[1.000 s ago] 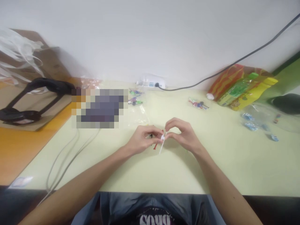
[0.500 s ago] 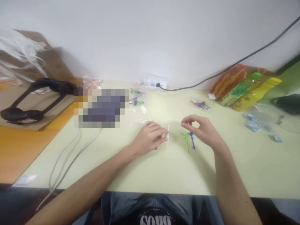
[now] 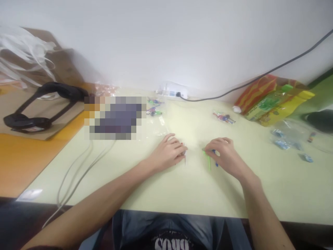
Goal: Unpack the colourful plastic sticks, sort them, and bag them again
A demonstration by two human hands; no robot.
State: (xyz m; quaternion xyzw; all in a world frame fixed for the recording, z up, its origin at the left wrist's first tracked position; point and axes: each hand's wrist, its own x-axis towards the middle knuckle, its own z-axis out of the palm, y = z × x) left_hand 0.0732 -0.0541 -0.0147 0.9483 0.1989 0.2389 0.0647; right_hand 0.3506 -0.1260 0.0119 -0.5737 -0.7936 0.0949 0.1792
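Note:
My left hand (image 3: 169, 153) rests low over the table, its thumb and fingers closed around a thin white plastic stick (image 3: 185, 160). A bit of red shows beside those fingertips; most of that part is hidden by the hand. To the right, my right hand (image 3: 223, 151) has thumb and forefinger pinched at the upper end of a green plastic stick (image 3: 209, 162). Just beside it lies a blue plastic stick (image 3: 216, 164), partly covered by my right fingers.
Behind my hands lie packets of small coloured parts (image 3: 154, 111) and another such packet (image 3: 224, 117). A pixelated dark object (image 3: 117, 118) with cables is at left, near a black frame (image 3: 44, 107). Snack bags (image 3: 275, 104) and small blue packets (image 3: 281, 144) are at right.
My right hand has come down onto the green stick's upper end. My left hand has lowered, and the white stick now shows less beneath its fingers. The view has shifted slightly.

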